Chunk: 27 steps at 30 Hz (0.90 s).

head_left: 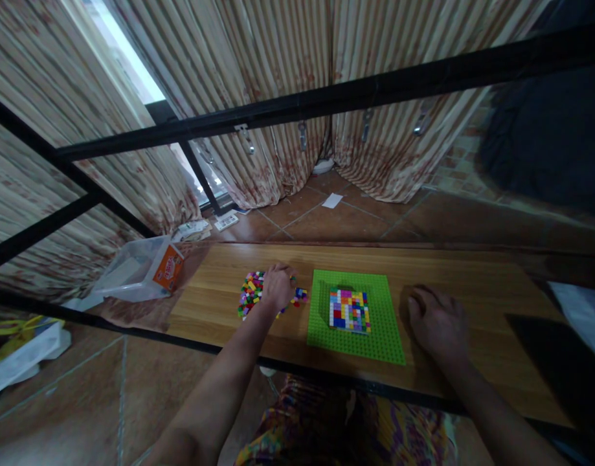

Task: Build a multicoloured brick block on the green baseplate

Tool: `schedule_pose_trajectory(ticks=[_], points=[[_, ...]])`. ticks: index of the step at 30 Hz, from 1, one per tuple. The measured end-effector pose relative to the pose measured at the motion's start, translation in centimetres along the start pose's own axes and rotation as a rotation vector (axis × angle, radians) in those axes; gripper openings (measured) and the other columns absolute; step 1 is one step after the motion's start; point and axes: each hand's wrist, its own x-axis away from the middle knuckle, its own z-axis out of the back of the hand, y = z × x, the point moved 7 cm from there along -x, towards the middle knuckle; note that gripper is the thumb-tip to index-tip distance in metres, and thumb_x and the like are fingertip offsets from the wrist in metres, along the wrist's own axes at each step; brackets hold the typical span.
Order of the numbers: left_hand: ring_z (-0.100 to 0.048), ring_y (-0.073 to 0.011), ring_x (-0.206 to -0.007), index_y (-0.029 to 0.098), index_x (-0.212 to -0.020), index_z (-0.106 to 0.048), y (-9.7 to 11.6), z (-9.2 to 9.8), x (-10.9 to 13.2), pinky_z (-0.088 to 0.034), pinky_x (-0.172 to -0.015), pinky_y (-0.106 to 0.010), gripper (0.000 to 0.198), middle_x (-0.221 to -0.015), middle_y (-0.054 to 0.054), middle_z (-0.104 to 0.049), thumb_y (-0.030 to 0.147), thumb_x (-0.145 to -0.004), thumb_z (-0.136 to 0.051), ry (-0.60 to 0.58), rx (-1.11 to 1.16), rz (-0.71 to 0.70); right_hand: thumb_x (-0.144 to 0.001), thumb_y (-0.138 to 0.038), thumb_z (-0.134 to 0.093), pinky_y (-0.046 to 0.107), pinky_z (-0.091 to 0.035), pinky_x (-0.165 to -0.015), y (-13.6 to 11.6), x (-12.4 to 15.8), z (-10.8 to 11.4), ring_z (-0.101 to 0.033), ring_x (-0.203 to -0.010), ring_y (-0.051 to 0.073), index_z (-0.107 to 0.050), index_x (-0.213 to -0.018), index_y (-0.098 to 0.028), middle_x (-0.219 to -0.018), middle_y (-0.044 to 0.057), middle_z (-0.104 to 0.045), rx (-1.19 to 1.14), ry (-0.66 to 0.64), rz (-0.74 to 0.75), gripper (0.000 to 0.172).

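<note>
My left hand (278, 287) is at the right side of a pile of small colourful toy bricks (250, 292), its fingers bent down and pressed together. Whatever they pinch is hidden under the hand. A few loose bricks (301, 295) lie just right of it. Beside them lies a flat green baseplate (389, 330), with a roughly square block of multicoloured bricks (348, 310) built up near its middle. To the right of the plate, my right hand (439, 322) rests on the table, fingers loosely bent and thumb apart, with no object visible in it.
The long wooden table (214, 272) has a dark front edge. A clear plastic box (136, 268) with an orange label stands beyond its left end. A black bar (278, 103) crosses in front of striped curtains (278, 52). Something dark (559, 362) covers the table's right end.
</note>
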Motion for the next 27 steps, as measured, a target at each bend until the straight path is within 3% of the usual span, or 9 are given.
schedule_pose_trajectory(ticks=[6,11,14,18,21,27], points=[[-0.058,-0.0287,-0.108,0.018,-0.103,-0.073,0.2,-0.6,-0.4,-0.045,-0.093,-0.04,0.031,-0.11,-0.012,-0.068,0.012,-0.079,-0.053,-0.058,-0.112,0.08,-0.094,-0.037,-0.044,0.043,-0.043,-0.089,-0.1,-0.1,0.1,-0.057,-0.103,0.029,-0.067,-0.113,-0.018,-0.12,0.012,-0.066,-0.005,-0.007,-0.005,0.034],[-0.058,-0.0273,-0.105,0.016,-0.101,-0.069,0.6,-0.3,-0.4,-0.044,-0.091,-0.039,0.026,-0.108,-0.013,-0.067,0.011,-0.083,-0.05,-0.013,-0.13,0.064,-0.093,-0.036,-0.044,0.043,-0.043,-0.088,-0.2,-0.1,0.3,-0.057,-0.102,0.029,-0.067,-0.111,-0.017,-0.119,0.012,-0.067,-0.002,0.0,-0.006,0.034],[-0.063,-0.0229,-0.096,0.016,-0.103,-0.065,0.9,-0.1,0.3,-0.046,-0.086,-0.033,0.024,-0.099,-0.011,-0.069,0.01,-0.086,-0.049,0.022,-0.003,0.087,-0.093,-0.035,-0.045,0.043,-0.043,-0.087,-0.4,-0.1,0.6,-0.057,-0.101,0.029,-0.067,-0.111,-0.018,-0.119,0.011,-0.067,-0.008,0.007,-0.008,0.034],[-0.065,-0.0162,-0.081,0.018,-0.09,-0.065,2.4,-0.4,2.2,-0.048,-0.077,-0.026,0.018,-0.085,-0.004,-0.07,0.011,-0.087,-0.048,0.074,0.392,0.052,-0.093,-0.035,-0.045,0.042,-0.043,-0.087,-0.5,-0.1,0.8,-0.056,-0.103,0.029,-0.067,-0.111,-0.018,-0.119,0.011,-0.066,-0.011,0.01,-0.027,0.034],[-0.066,-0.014,-0.085,0.019,-0.091,-0.067,4.2,-0.4,3.8,-0.05,-0.078,-0.024,0.019,-0.091,-0.003,-0.071,0.01,-0.085,-0.051,0.137,0.628,-0.017,-0.093,-0.035,-0.044,0.042,-0.043,-0.086,-0.5,-0.2,0.7,-0.056,-0.103,0.029,-0.067,-0.111,-0.018,-0.121,0.011,-0.066,-0.009,-0.003,-0.041,0.034],[-0.066,-0.0152,-0.089,0.022,-0.094,-0.071,6.9,-0.2,4.7,-0.052,-0.083,-0.027,0.024,-0.093,-0.004,-0.07,0.01,-0.087,-0.052,0.166,0.599,-0.09,-0.092,-0.034,-0.044,0.044,-0.041,-0.087,-0.2,-0.2,0.4,-0.054,-0.105,0.03,-0.066,-0.115,-0.018,-0.122,0.013,-0.064,-0.031,-0.027,-0.041,0.035]])
